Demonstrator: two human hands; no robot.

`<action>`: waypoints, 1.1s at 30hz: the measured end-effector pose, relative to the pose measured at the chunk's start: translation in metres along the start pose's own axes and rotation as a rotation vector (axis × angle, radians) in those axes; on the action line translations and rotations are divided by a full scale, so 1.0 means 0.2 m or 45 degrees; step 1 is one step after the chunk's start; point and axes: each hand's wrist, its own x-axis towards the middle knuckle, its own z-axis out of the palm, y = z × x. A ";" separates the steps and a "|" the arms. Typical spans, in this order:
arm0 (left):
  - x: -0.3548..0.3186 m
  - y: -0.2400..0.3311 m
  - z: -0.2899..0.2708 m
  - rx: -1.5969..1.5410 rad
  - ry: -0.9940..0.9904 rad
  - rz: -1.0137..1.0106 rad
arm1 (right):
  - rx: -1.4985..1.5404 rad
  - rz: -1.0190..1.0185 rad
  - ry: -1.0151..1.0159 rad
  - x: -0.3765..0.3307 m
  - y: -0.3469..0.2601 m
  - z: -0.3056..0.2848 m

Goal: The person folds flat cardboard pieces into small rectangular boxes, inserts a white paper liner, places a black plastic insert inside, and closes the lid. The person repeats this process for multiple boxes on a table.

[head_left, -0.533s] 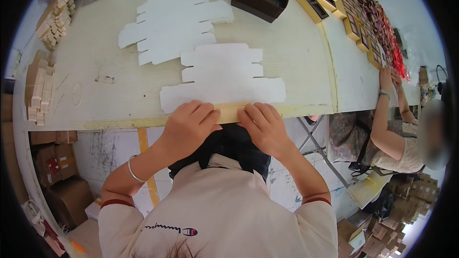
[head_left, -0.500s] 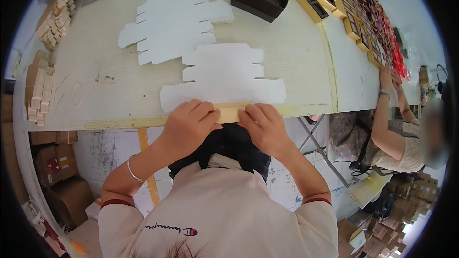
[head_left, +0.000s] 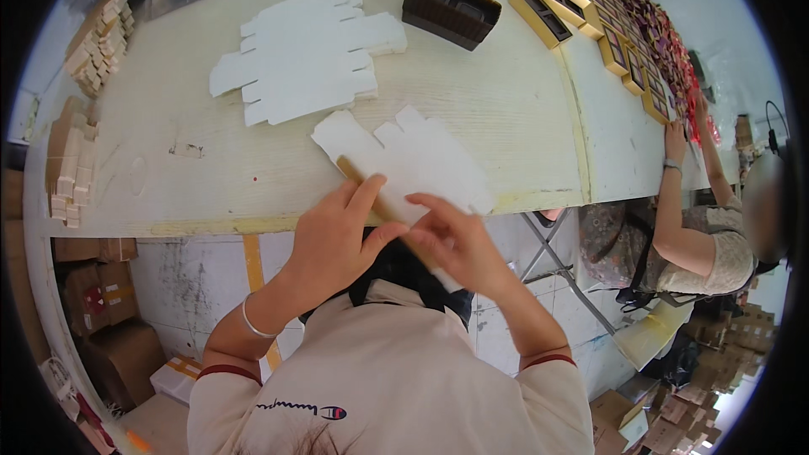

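Observation:
A cut cardboard box blank point(head_left: 430, 156), white on its upper face, lies slanted at the table's front edge, its lower right end reaching past the edge. A narrow gold-tan strip point(head_left: 350, 170) is folded up along its near side. My left hand point(head_left: 333, 227) rests at this fold, index finger and thumb stretched apart. My right hand point(head_left: 463, 246) is closed around the fold farther down, with thumb and fingers on both sides of the cardboard. Beyond the blank lies a stack of similar white blanks point(head_left: 303, 55).
Dark brown ribbed trays point(head_left: 451, 13) stand at the back. Gold boxes with dark insides point(head_left: 624, 55) line the right side, where another person's hands point(head_left: 677, 141) work. Bundled tan cardboard pieces point(head_left: 72, 160) sit at the left. Brown cartons point(head_left: 97, 295) are below the table.
The box blank has turned from square with the table edge to a slant. My left hand's fingers have spread, and my right hand has shifted slightly lower along the fold.

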 end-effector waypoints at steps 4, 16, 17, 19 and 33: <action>0.07 -0.04 -0.02 -0.100 -0.140 -0.022 | -0.153 -0.484 0.038 -0.07 0.10 -0.07; 0.50 -0.07 0.00 0.067 -0.247 0.483 | -1.150 -1.019 0.318 -0.02 0.24 -0.13; 0.52 -0.07 -0.01 0.085 -0.289 0.497 | -1.053 -0.934 0.310 0.02 0.22 -0.12; 0.54 -0.11 0.00 0.215 0.049 0.778 | -0.897 -0.769 0.348 0.09 0.15 -0.12; 0.15 -0.15 0.00 0.254 0.009 0.750 | -1.074 -0.901 0.333 0.13 0.16 -0.08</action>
